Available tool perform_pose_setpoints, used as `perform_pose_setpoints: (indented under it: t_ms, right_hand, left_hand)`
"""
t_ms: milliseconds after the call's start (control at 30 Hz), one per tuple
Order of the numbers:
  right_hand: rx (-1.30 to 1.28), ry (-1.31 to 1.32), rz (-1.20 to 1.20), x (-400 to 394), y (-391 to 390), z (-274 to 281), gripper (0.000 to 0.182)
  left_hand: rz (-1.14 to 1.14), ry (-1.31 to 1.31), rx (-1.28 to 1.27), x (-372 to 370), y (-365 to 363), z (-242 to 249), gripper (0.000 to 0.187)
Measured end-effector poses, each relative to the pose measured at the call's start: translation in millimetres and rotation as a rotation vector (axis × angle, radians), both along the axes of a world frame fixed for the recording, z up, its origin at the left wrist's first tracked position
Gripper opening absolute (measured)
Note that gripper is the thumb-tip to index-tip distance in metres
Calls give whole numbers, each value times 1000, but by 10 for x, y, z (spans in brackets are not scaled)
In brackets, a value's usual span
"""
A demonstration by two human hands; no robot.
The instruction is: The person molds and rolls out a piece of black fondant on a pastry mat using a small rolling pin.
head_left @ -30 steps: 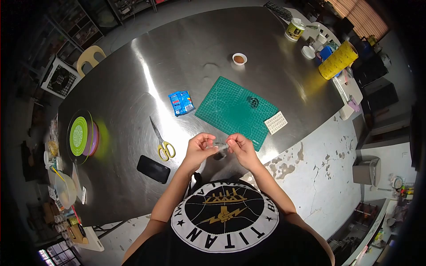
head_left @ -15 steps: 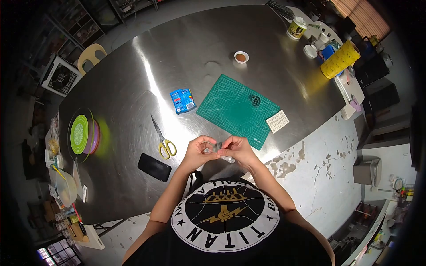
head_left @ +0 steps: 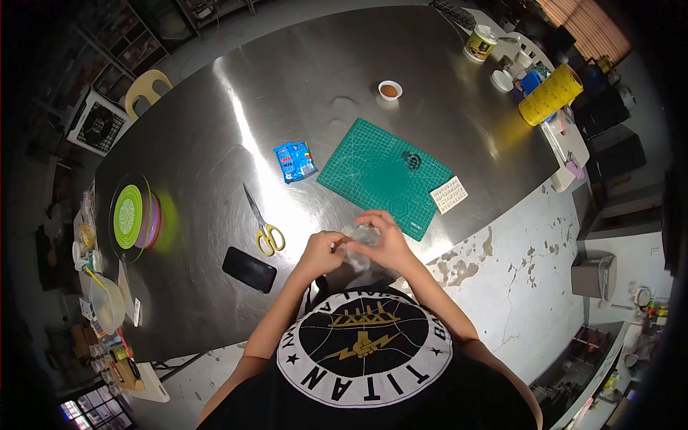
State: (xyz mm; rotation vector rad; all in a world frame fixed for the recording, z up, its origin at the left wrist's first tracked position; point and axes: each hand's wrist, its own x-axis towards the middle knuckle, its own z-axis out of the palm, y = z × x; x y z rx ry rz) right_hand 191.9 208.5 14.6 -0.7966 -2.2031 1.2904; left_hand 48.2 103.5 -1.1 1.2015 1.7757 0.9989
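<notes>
Between my hands, close to my chest at the table's near edge, is a crumpled piece of clear plastic (head_left: 360,235); its exact kind is hard to make out. My left hand (head_left: 324,252) pinches its left side, fingers curled in. On the other side, my right hand (head_left: 385,245) grips it between thumb and fingers, the fingers arched over the top. A green cutting mat (head_left: 380,179) lies just beyond my right hand. Scissors with yellow handles (head_left: 266,236) and a black phone (head_left: 249,270) rest left of my left hand.
A blue packet (head_left: 294,162) lies left of the mat, and a white lettered tile (head_left: 448,195) sits on its right edge. Farther off stands a small paper cup with brown contents (head_left: 389,91). Green and purple round items (head_left: 132,217) are at the table's left.
My right hand has lifted slightly and its fingers have opened wider around the clear plastic, which now shows more spread. My left hand has curled inward and dropped a little.
</notes>
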Motion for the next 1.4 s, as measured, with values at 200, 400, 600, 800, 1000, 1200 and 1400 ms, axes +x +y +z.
perform_pose_setpoints:
  t_ms: [200,400,600,800,1000,1200,1400]
  right_hand:
    - [-747,145,-169,-29,11,-498,43]
    - [-154,-100,-331,212,210,-504,16]
    - [-63,-93,-217,223,287,-368,15]
    - [-62,-183,-18,175,267,47,40]
    - [75,-406,131,61,175,344,58]
    - [85,-514,237,55,150,349,69]
    - [11,-535,336,43,202,357,83]
  left_hand:
    - [309,-281,86,154,53,-405,14]
    - [299,235,137,-58,-39,-157,13]
    - [82,365,111,-175,-27,13,18]
    - [2,492,83,-256,-63,498,36]
    - [-30,591,66,-260,-93,689,43]
    - [-46,533,13,-252,-143,723,48]
    - [-42,466,-33,-214,-147,736,53]
